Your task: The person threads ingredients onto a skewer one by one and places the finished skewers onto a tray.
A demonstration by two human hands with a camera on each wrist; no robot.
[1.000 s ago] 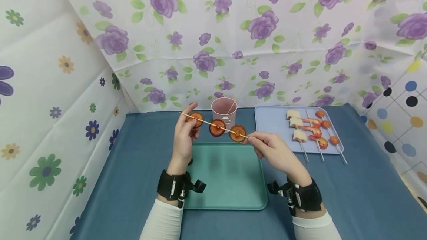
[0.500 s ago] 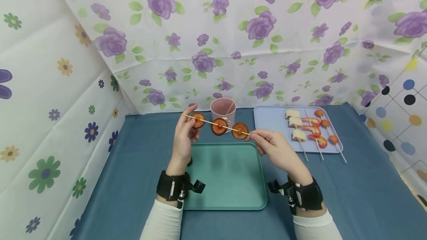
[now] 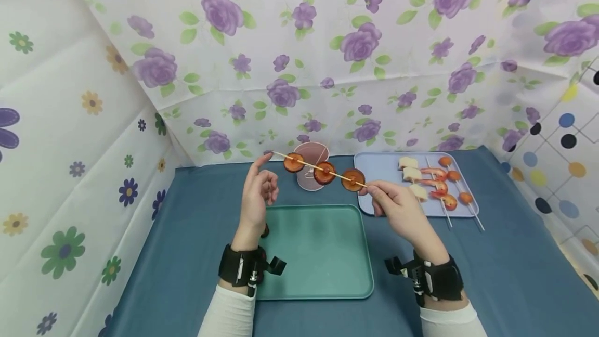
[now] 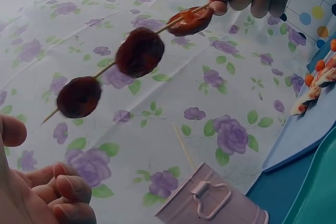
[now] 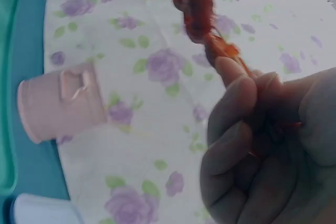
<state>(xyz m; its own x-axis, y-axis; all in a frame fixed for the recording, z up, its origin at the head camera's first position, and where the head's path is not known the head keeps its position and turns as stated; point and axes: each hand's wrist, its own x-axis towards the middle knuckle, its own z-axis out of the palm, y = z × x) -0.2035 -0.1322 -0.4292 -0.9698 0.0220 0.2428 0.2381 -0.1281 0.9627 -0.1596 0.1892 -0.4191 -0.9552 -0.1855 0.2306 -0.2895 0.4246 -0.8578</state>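
My right hand (image 3: 393, 202) pinches the lower right end of a mushroom skewer (image 3: 324, 173), a thin wooden stick through several round, glossy brown mushroom caps, held in the air above the table. Its tip points up and left. My left hand (image 3: 256, 191) is near that tip with its index finger extended and the other fingers loosely bent. In the left wrist view, the left hand's fingers (image 4: 73, 187) are apart from the skewer. Behind the skewer stands a pink cup (image 3: 312, 183) with a stick in it. Below the hands lies a green tray (image 3: 323, 254).
A pale blue tray (image 3: 374, 163) at the back right holds skewers of white chunks, shrimp (image 3: 437, 186) and small orange balls (image 3: 465, 197). Dark pieces on the green tray's left side are mostly hidden by the left arm. Flowered cloth (image 3: 281, 118) hangs behind the table.
The left hand has let go of the skewer's tip end. The right hand has carried the skewer to the right, towards the pale blue tray.
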